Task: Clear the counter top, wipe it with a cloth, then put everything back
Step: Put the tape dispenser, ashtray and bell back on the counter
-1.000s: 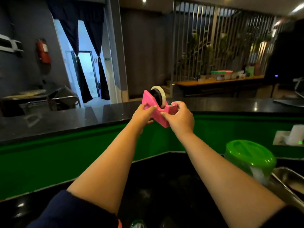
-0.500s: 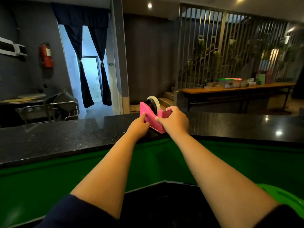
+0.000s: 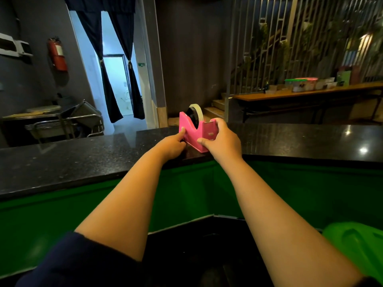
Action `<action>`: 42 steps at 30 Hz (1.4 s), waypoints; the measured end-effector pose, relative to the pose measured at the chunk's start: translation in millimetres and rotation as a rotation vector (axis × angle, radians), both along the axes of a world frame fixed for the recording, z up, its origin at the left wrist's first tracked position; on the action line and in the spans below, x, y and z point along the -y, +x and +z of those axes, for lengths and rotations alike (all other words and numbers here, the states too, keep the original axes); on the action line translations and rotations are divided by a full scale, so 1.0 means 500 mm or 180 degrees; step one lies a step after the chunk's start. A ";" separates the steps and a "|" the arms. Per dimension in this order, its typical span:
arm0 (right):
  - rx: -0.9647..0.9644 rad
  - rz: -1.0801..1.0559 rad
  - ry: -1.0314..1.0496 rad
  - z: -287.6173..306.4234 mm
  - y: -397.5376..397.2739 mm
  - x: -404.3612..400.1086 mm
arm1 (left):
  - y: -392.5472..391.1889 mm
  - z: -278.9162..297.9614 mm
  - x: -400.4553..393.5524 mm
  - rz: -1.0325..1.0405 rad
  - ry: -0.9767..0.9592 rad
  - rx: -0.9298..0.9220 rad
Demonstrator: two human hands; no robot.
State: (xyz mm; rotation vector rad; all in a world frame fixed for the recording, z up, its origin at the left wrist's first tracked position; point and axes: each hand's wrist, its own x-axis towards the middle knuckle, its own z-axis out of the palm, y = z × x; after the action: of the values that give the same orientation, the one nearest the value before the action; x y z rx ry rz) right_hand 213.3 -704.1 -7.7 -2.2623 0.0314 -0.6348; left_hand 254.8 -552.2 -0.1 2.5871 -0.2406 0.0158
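A red fire extinguisher hangs on the grey wall left of dark curtains. Plastic containers sit on a long wooden table before a metal lattice screen.

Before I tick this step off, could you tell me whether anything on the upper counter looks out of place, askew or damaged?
Nothing stands out. The pink tape dispenser sits upright near the front edge of the black counter top, held by the left hand and right hand. No spill or damage shows on the stone.
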 end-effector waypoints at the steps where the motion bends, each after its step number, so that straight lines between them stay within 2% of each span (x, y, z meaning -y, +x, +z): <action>1: -0.0009 -0.0028 0.0005 0.002 0.003 -0.005 | 0.002 0.001 -0.001 -0.0007 0.0029 0.0001; 9: -0.0066 -0.0246 -0.0064 0.001 0.011 -0.033 | 0.005 0.000 -0.008 -0.0012 0.0119 0.0100; 14: -0.0074 -0.0106 0.0317 -0.007 -0.016 -0.039 | -0.040 -0.002 -0.027 -0.0079 -0.0124 0.0295; 20: 0.0398 0.0016 0.0475 -0.078 -0.142 -0.102 | -0.198 -0.044 -0.090 -0.0134 -0.0728 0.1420; 22: 0.0456 0.0170 0.0495 -0.117 -0.199 -0.134 | -0.268 -0.074 -0.119 -0.0259 -0.0910 0.1544; 27: 0.0284 0.0466 0.0530 -0.231 -0.346 -0.218 | -0.407 -0.193 -0.210 -0.0258 -0.1104 0.1352; 33: -0.0348 0.0602 0.0641 -0.386 -0.501 -0.297 | -0.552 -0.386 -0.332 0.0119 -0.1267 0.0671; 37: -0.0922 0.0711 0.0619 -0.492 -0.570 -0.331 | -0.623 -0.520 -0.395 0.0398 -0.0953 0.0301; 42: -0.1671 0.0824 0.0604 -0.596 -0.617 -0.352 | -0.689 -0.637 -0.437 0.0669 -0.0434 -0.0465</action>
State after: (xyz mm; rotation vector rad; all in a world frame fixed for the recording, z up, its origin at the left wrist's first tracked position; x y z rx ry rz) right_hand -95.3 -528.3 -305.8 -2.1394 0.0524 0.1031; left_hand -89.6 -333.8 -318.5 2.4525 0.0836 -0.0779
